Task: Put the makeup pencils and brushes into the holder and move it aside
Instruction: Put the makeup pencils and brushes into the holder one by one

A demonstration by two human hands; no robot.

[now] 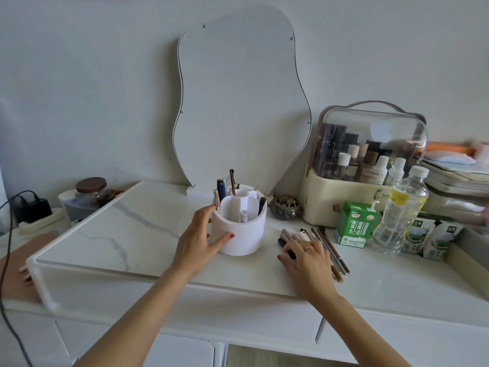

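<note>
A white round holder (242, 234) with inner compartments stands in the middle of the marble desk top (127, 234). Several pencils and brushes (225, 188) stick up from it. My left hand (199, 234) grips the holder's left side, thumb on its front. To the right lies a loose row of makeup pencils and brushes (329, 243) on the desk. My right hand (307, 258) lies on top of that row, fingers curled over a dark pencil; the pencils under the hand are hidden.
A wavy mirror (238, 102) leans on the wall behind the holder. At the right stand a small brass pot (285, 207), a cosmetics case (367, 165), a green carton (356, 223), a water bottle (402, 210) and more cartons (434, 239). A jar (91, 192) and charger (39, 207) are at the left.
</note>
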